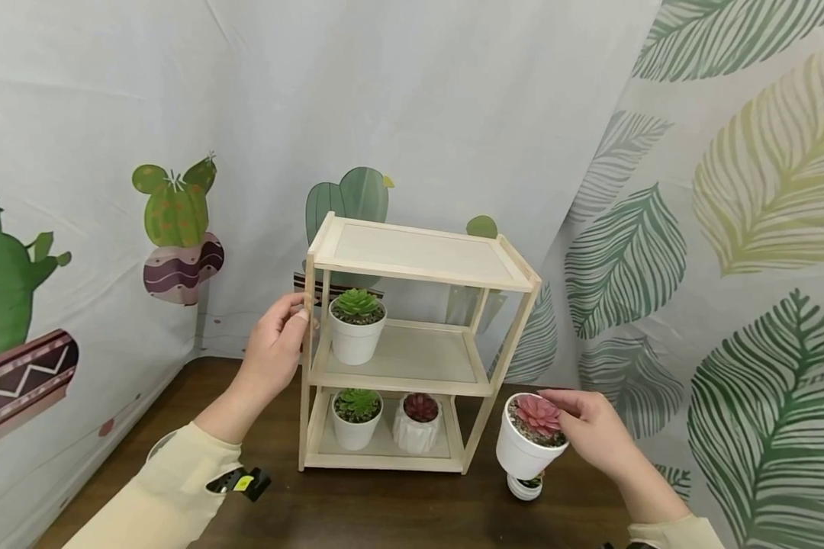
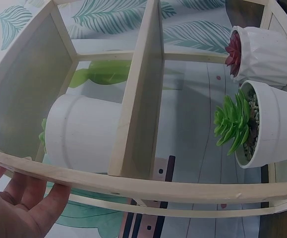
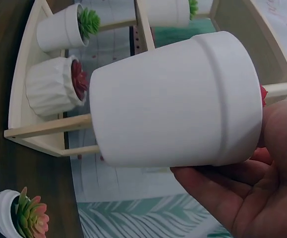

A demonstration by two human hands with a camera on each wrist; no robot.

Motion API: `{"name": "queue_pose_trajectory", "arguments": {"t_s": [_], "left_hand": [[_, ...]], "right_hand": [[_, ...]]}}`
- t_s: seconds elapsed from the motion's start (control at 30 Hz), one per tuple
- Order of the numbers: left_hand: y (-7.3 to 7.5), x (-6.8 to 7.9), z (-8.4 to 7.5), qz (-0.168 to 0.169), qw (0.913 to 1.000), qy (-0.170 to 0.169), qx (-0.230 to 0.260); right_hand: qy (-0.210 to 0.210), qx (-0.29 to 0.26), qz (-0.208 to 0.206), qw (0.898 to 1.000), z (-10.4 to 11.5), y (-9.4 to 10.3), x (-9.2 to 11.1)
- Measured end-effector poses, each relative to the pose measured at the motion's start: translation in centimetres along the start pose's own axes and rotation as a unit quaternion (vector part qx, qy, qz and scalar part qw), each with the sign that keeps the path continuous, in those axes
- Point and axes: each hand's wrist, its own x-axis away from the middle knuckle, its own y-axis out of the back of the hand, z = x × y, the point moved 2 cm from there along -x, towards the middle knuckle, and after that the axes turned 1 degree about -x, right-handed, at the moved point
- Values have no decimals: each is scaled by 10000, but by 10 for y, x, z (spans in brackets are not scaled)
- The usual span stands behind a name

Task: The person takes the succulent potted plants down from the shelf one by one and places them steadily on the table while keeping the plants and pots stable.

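A small wooden shelf rack [image 1: 412, 385] with three levels stands on the brown table. My left hand [image 1: 275, 335] grips its left front post, fingers around the wood. In my right hand [image 1: 593, 431] is a white pot with a pink succulent [image 1: 527, 450], pinched at the rim and raised beside the rack's right side. The left wrist view shows the left fingers [image 2: 34, 198] on the post. A potted green succulent [image 1: 355, 328] sits at the left of the middle level. On the bottom level are another potted green succulent [image 1: 357, 418] and a dark red succulent in a ribbed white pot [image 1: 417, 427].
A small ringed white pot with a green and pink succulent [image 3: 27, 213] stands on the table [image 1: 357, 515], partly behind the raised pot in the head view. Behind hangs a cactus-print cloth [image 1: 419, 99]; a leaf-print cloth [image 1: 659, 244] hangs at the right.
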Motion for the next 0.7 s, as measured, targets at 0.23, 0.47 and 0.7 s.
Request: {"name": "queue_pose_trajectory", "arguments": {"t_s": [0.23, 0.47, 0.7], "left_hand": [[0, 1, -1, -19, 10000, -15, -13], [0, 0, -1, -39, 10000, -3, -7], [0, 0, -1, -11, 10000, -41, 2]], "right_hand": [[-207, 86, -190, 9996, -12, 5, 10], [-528, 344, -485, 9968, -26, 12, 22], [-1092, 350, -567, 9918, -41, 14, 36]]}}
